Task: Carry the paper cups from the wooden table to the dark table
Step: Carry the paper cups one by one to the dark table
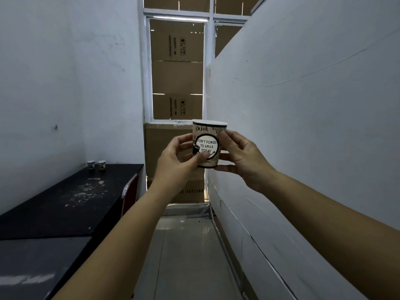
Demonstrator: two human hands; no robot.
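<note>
**What the view hides**

The hands' fingers cover parts of the held paper cup [208, 144] and clip its slogan. Two far cups [96, 165] on the dark worktop [65, 204] are too small to read. The worktop's near end is cropped.

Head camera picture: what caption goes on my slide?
Both hands hold a paper cup near the dark table.

Both arms extend forward and upward, bare to the elbow, converging at chest height. Left hand [177, 156]: fingers curled, thumb pressed across the front of the paper cup [208, 144]. Right hand [240, 156]: fingers curled around the cup's opposite side, thumb beneath its base.
</note>
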